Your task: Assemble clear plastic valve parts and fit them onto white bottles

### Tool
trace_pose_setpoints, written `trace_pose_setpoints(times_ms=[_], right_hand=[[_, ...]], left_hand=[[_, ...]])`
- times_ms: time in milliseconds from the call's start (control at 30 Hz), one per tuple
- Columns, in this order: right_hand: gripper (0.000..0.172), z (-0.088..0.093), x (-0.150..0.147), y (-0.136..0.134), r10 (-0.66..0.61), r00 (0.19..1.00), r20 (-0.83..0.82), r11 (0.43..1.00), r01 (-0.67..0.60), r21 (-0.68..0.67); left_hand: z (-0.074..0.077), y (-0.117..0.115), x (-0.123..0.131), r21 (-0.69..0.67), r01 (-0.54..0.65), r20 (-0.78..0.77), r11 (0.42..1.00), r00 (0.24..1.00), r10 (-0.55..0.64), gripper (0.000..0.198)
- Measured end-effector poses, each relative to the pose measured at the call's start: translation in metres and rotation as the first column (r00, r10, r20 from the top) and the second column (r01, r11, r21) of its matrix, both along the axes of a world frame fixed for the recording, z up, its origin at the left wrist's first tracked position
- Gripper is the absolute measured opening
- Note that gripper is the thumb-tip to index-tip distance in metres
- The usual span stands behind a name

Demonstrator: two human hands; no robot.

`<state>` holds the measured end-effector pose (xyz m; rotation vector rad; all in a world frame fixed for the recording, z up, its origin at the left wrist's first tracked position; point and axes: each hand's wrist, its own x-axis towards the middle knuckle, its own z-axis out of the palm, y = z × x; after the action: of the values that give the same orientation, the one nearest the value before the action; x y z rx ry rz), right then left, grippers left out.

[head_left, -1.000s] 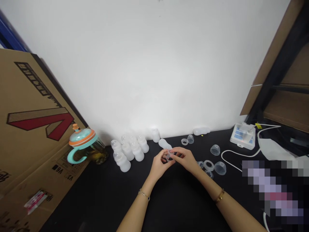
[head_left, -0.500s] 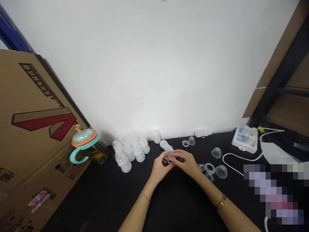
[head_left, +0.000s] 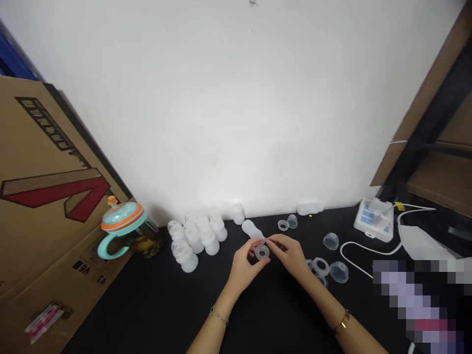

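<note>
Head view, looking down on a black tabletop [head_left: 147, 307]. Left hand [head_left: 244, 269] loosely curled, thumb and fingertips holding a clear plastic ring [head_left: 261, 252] by its edge, with the ring's opening facing up. Right hand [head_left: 290, 254] half open and empty as far as shows, its fingertips [head_left: 270, 240] reaching in just above the ring; contact with the ring cannot be made out.

Just beyond the hands, a frosted white bottle [head_left: 252, 230] lying on its side, its end close to the right fingertips. Farther left, a cluster of upright frosted bottles [head_left: 195, 241], with one more upright bottle [head_left: 238, 214] near the wall. To the right, a small ring [head_left: 283, 225] beside a clear cap [head_left: 292, 221], then clear domed cups [head_left: 338, 272] and a wider ring [head_left: 320, 266]. Another white bottle [head_left: 309, 208] lying against the wall. Far right, a white electric unit [head_left: 375, 220] with a white cable [head_left: 365, 247] running from it. Far left, a teal cup with an orange-rimmed lid [head_left: 121, 217] in front of leaning cardboard [head_left: 47, 162]. Lower right corner hidden behind a pixelated patch [head_left: 416, 305].
</note>
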<state>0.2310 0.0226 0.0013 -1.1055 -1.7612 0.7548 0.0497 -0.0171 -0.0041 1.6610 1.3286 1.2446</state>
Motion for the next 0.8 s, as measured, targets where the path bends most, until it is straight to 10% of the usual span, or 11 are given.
trace_pose_setpoints(times_ms=[367, 800], right_hand=[[0.044, -0.009, -0.005, 0.003, 0.160, 0.958, -0.237, 0.901, -0.240, -0.363], [0.042, -0.010, -0.004, 0.005, 0.070, 0.935, -0.346, 0.925, -0.191, -0.330]], left_hand=[[0.000, -0.001, -0.001, 0.071, -0.013, 0.060, 0.997, 0.998, 0.009, 0.044], [0.000, 0.003, -0.004, -0.091, -0.052, 0.152, 0.994, 0.986, 0.066, 0.046]])
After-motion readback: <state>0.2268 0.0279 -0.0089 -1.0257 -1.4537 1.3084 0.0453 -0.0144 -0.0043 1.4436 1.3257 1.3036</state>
